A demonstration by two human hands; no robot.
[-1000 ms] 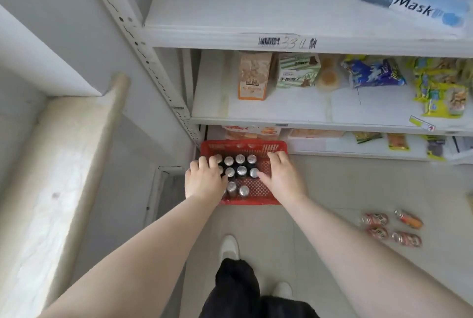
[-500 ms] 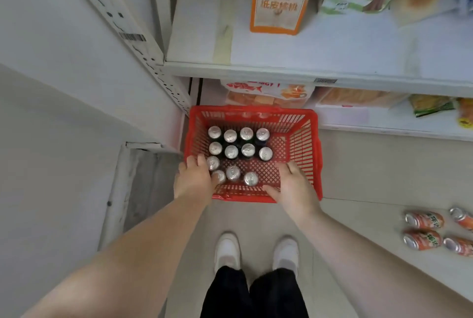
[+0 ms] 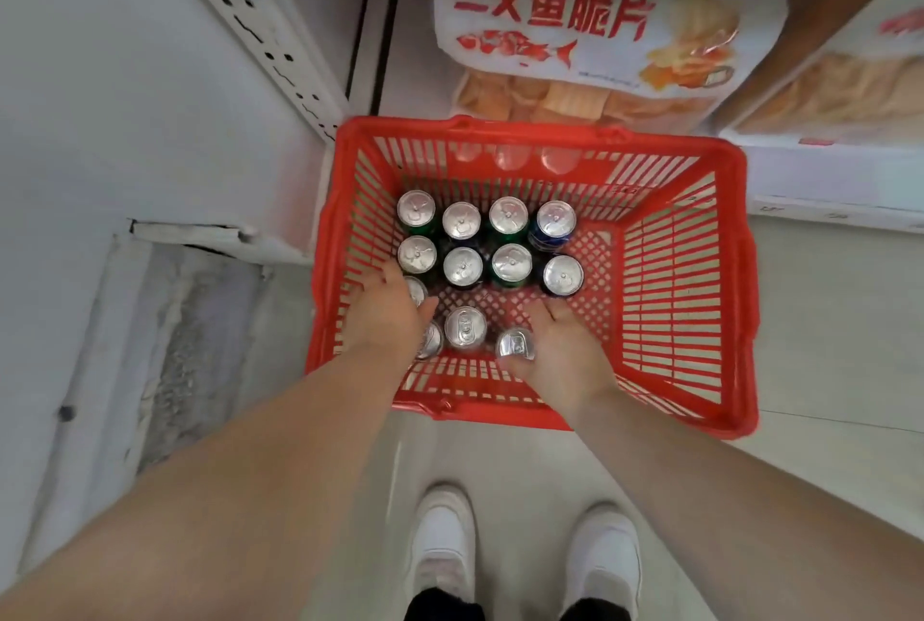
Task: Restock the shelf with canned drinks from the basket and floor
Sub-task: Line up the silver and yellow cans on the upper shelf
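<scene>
Reaching hands (head view): both bare hands were down inside the red basket (image 3: 540, 129), which sat on the floor (image 3: 825, 320) against the bottom shelf (image 3: 825, 180).
Cans: about a dozen canned drinks (image 3: 462, 265) stood upright in rows toward the basket's left side, silver tops up. None was on the stretch of shelf in view.
Left grip: the left hand (image 3: 387, 315) arched over the leftmost cans, its fingers curved down and hidden. I couldn't tell whether it had closed on one.
Right grip: the right hand (image 3: 565, 355) was spread and cupped beside a tilted near can (image 3: 516, 344), thumb touching it, not closed.
Handling: likely full, so heavy for their size. The walls looked stiff, smooth and probably slippery, and would dent if dropped.
Hold: I'd wrap the side wall, or pinch under the top rim where neighbours crowded.
</scene>
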